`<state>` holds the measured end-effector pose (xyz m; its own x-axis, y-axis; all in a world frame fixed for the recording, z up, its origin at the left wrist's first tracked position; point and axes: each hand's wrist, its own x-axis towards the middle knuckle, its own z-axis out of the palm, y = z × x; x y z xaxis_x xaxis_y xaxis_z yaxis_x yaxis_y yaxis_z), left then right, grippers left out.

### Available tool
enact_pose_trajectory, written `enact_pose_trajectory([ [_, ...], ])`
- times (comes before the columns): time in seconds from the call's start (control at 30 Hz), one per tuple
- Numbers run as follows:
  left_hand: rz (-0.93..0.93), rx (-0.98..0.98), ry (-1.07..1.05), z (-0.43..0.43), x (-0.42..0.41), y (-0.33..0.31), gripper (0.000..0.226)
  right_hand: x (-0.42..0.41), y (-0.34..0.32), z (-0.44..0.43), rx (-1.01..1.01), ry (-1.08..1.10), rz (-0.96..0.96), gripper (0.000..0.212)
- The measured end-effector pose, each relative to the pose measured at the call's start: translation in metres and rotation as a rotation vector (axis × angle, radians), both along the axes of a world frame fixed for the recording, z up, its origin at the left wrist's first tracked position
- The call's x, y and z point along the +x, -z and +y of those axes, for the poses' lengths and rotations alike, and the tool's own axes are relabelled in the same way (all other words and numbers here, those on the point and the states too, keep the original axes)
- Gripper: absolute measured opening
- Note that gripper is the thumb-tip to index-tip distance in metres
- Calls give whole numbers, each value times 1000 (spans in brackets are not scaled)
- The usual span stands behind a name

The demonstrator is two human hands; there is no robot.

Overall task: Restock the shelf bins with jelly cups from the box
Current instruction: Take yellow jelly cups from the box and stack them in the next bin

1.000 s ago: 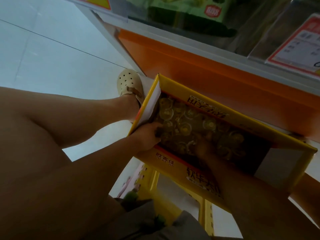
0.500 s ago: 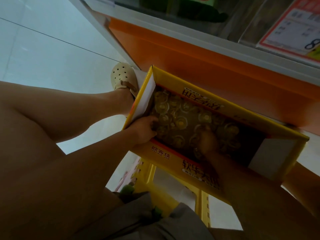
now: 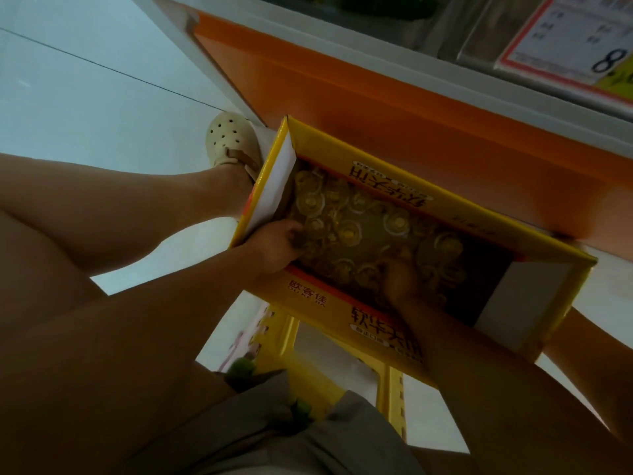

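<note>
An open yellow cardboard box (image 3: 376,166) stands on the floor against the shelf base, holding several clear jelly cups (image 3: 349,231) with yellow centres. My left hand (image 3: 277,243) reaches over the box's near-left corner, fingers curled among the cups there. My right hand (image 3: 402,282) is deep inside the box near its front wall, fingers curled down into the cups; what it holds is hidden in the dim light.
The orange shelf base (image 3: 394,94) runs behind the box, with a white shelf edge and a price tag (image 3: 568,36) above. A yellow plastic stool (image 3: 342,368) is under me. My foot in a cream clog (image 3: 231,142) is left of the box on the pale floor.
The view has shifted slightly. My right hand has slid a little nearer the box's front wall among the cups. My left hand has stayed at the near-left corner.
</note>
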<state>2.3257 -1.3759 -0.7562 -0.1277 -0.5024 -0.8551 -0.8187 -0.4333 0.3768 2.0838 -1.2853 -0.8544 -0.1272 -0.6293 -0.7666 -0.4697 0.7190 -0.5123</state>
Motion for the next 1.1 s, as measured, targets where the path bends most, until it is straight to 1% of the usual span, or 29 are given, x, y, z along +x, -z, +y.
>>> enact_pose_trajectory([
  [0.07,-19,-9,-17,-2,-3,-2,45,9,-16,-13,-41,54,23,34],
  [0.1,-20,-18,-19,-3,-5,-1,47,9,-24,-16,-20,71,37,31],
  [0.17,12,-77,-17,-7,-12,1,50,6,-35,-20,21,66,0,15],
  [0.2,22,-127,-37,-9,-16,2,55,3,-39,-20,36,53,24,11],
  [0.27,3,-218,-124,-12,-24,8,72,-5,-50,-20,63,162,-18,25],
  [0.3,-15,-248,-186,-13,-28,10,77,-9,-52,-21,71,200,-17,28],
  [0.33,-26,-272,-250,-15,-31,14,81,-11,-56,-22,86,198,-4,24],
  [0.37,-39,-292,-289,-18,-35,18,84,-15,-60,-23,104,203,0,15],
  [0.4,-51,-302,-286,-22,-37,25,86,-17,-65,-23,115,211,-3,7],
  [0.43,-86,-291,-223,-27,-40,31,85,-19,-68,-22,107,234,-2,4],
  [0.5,-186,-204,-67,-36,-46,41,72,-22,-74,-19,79,277,-15,16],
  [0.53,-214,-151,-54,-40,-49,45,63,-23,-77,-17,70,301,-25,21],
  [0.57,-219,-136,-64,-41,-52,48,57,-23,-79,-15,74,325,-38,22],
  [0.6,-235,-157,-64,-40,-55,50,57,-24,-82,-14,85,341,-43,20],
  [0.67,-271,-225,-85,-36,-59,56,64,-25,-86,-14,101,363,-56,12],
  [0.73,-245,-254,-93,-34,-58,59,73,-24,-90,-17,97,372,-72,12],
  [0.77,-211,-258,-104,-36,-58,62,73,-23,-91,-20,92,378,-76,13],
  [0.8,-170,-274,-136,-38,-55,67,64,-23,-92,-23,87,385,-82,13],
  [0.83,-137,-276,-183,-40,-53,68,46,-22,-93,-25,85,395,-90,12],
  [0.87,-143,-317,-148,-43,-52,67,30,-22,-95,-26,85,403,-101,12],
  [0.9,-157,-370,-95,-44,-49,68,28,-22,-95,-27,84,413,-110,13],
  [0.93,-163,-388,0,-46,-47,67,29,-22,-97,-27,82,424,-119,15],
  [1.0,-142,-331,122,-48,-39,65,29,-22,-98,-28,84,451,-141,17],
  [1.03,-132,-296,185,-48,-36,64,37,-22,-99,-28,90,460,-144,17],
  [1.07,-101,-256,207,-49,-34,62,45,-23,-100,-28,99,468,-146,18],
  [1.1,-46,-183,185,-48,-33,58,48,-25,-100,-29,109,480,-154,18],
])
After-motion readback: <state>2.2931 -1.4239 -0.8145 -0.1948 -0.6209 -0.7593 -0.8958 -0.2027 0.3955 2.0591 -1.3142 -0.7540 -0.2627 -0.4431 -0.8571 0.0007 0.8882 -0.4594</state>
